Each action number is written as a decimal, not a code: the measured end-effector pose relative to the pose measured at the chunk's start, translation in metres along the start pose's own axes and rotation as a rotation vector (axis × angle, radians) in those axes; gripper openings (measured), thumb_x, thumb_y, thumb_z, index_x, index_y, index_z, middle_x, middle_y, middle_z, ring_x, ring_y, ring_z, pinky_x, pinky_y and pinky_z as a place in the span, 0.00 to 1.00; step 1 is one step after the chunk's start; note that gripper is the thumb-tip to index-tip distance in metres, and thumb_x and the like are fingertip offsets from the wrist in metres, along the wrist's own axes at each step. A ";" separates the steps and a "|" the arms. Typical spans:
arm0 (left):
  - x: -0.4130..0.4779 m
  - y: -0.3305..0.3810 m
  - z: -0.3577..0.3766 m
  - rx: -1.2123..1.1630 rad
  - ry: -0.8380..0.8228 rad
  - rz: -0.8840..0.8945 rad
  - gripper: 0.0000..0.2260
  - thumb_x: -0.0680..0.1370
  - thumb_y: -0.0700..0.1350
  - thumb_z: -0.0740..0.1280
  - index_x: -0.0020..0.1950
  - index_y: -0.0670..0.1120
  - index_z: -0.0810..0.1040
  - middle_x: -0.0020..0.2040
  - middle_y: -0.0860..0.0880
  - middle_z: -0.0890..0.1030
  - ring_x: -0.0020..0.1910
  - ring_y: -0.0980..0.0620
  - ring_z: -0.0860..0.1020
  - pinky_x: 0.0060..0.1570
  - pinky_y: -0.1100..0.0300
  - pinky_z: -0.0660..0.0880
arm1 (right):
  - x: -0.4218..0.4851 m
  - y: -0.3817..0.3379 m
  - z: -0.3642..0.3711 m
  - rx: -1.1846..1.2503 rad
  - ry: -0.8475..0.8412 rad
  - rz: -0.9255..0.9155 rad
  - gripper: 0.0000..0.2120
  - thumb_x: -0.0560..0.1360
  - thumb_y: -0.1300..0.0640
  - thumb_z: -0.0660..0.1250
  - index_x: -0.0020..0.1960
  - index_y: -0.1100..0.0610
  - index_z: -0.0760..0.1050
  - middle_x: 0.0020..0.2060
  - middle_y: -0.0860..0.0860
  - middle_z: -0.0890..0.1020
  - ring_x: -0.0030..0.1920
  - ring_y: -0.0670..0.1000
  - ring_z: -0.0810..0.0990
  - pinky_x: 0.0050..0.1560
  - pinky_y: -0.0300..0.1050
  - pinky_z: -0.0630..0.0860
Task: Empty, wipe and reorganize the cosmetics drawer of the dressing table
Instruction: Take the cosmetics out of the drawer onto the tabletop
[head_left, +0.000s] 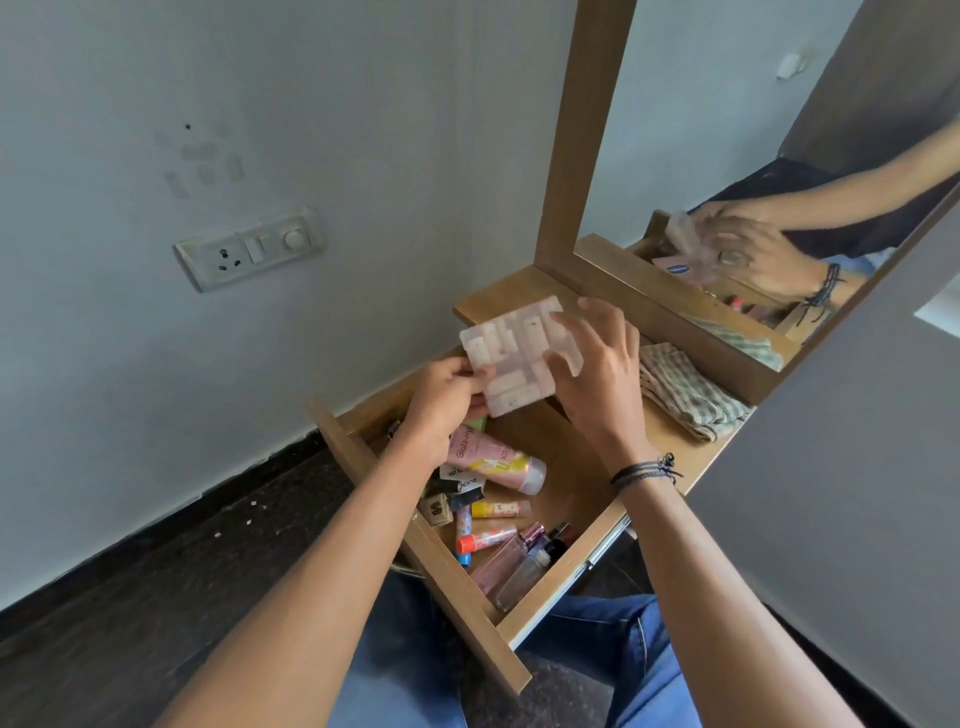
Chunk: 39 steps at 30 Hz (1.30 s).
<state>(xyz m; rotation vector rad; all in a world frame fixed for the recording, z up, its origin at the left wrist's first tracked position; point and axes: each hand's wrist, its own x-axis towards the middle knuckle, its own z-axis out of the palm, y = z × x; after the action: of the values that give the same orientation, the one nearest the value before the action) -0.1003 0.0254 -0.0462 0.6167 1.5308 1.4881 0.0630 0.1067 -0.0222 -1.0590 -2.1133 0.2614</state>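
A pale, translucent compartment box (511, 358) is held above the open wooden drawer (462, 597). My left hand (441, 402) pinches its lower left corner. My right hand (597, 364) grips its right side, fingers spread over the edge. In the drawer lie a pink tube (493, 460), several small lip balm sticks (498, 509), dark tubes (457, 491) and clear perfume bottles (519, 566), all on the left and front part. The drawer's right half shows bare wood.
A folded checked cloth (685, 389) lies on the dressing table top (498, 296), right of my hands. A wood-framed mirror (779, 156) stands behind it. A switch panel (249, 249) is on the wall at left. My blue jeans (623, 649) are under the drawer.
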 end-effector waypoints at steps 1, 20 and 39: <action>0.005 0.004 0.002 -0.020 0.022 -0.025 0.03 0.80 0.42 0.70 0.52 0.45 0.82 0.48 0.47 0.87 0.47 0.48 0.86 0.44 0.56 0.83 | -0.001 0.005 0.005 0.015 -0.001 0.010 0.21 0.75 0.60 0.72 0.68 0.52 0.77 0.70 0.54 0.71 0.68 0.58 0.67 0.68 0.53 0.67; 0.054 0.012 0.026 0.243 0.255 -0.001 0.14 0.78 0.54 0.71 0.46 0.43 0.78 0.40 0.45 0.85 0.32 0.51 0.85 0.34 0.62 0.80 | 0.007 0.025 0.044 -0.035 -0.116 0.165 0.16 0.76 0.54 0.66 0.63 0.55 0.75 0.58 0.52 0.72 0.59 0.53 0.67 0.59 0.51 0.72; 0.059 0.017 0.043 0.677 0.185 0.279 0.19 0.78 0.44 0.68 0.70 0.48 0.77 0.64 0.49 0.80 0.65 0.48 0.74 0.61 0.54 0.75 | 0.015 0.030 0.046 -0.102 -0.304 0.203 0.26 0.80 0.45 0.58 0.78 0.50 0.66 0.77 0.46 0.67 0.76 0.52 0.62 0.73 0.55 0.63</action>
<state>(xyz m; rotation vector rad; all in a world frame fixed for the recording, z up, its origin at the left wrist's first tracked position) -0.0960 0.0997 -0.0398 1.1443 2.1847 1.2261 0.0437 0.1436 -0.0609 -1.3698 -2.3065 0.4401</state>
